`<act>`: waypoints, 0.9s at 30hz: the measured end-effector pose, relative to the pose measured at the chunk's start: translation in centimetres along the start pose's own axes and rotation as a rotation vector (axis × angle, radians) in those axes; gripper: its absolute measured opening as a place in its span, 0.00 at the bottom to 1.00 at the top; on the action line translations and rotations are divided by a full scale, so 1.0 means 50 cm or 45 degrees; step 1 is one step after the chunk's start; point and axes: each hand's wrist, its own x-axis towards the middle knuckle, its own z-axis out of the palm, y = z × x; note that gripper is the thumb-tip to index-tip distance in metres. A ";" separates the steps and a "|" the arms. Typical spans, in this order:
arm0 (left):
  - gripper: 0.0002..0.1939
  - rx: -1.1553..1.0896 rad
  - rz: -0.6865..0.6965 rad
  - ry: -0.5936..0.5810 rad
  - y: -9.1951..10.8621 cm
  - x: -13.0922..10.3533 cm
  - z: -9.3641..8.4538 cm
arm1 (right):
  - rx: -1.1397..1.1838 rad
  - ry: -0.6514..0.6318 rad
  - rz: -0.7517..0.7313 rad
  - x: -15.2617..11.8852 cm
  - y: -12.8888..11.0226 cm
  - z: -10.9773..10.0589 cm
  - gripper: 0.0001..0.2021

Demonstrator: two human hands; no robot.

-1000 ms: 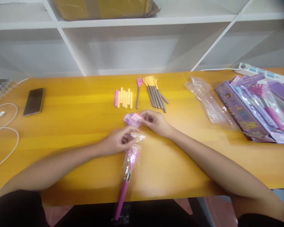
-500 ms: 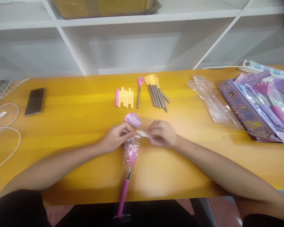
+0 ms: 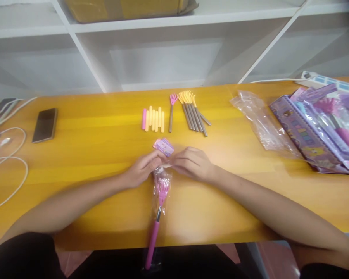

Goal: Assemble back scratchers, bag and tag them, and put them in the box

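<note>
A pink back scratcher [image 3: 152, 241] lies in a clear plastic bag [image 3: 166, 207], its claw end toward my hands and its handle reaching past the table's front edge. My left hand [image 3: 142, 169] is closed on the top of the bag. Close beside it, my right hand [image 3: 193, 164] pinches a small pale strip [image 3: 165, 166] at the bag's mouth; whether this is a card or the bag's flap I cannot tell. Just beyond my fingers lie small pink and purple cards [image 3: 163, 147].
Behind the cards are yellow and pink grip tubes [image 3: 153, 119], a pink-clawed scratcher rod [image 3: 171, 112] and several yellow-clawed rods [image 3: 192, 113]. Empty plastic bags [image 3: 263, 126] and a purple display box [image 3: 304, 133] lie right. Left are a phone [image 3: 44, 125] and white cables [image 3: 25, 166].
My right hand has moved slightly left, closer to my left hand, bringing the pale strip to the bag's mouth. The scratcher has stayed nearly in place.
</note>
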 end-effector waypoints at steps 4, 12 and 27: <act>0.21 -0.076 -0.043 -0.041 -0.007 -0.005 0.001 | 0.093 0.011 0.202 0.000 0.000 0.008 0.13; 0.34 -0.128 0.016 -0.048 -0.002 -0.003 0.017 | 0.192 0.041 0.368 0.004 -0.001 0.014 0.05; 0.26 -0.136 0.034 -0.043 -0.002 0.001 0.003 | 0.186 0.194 0.499 0.010 -0.002 0.005 0.09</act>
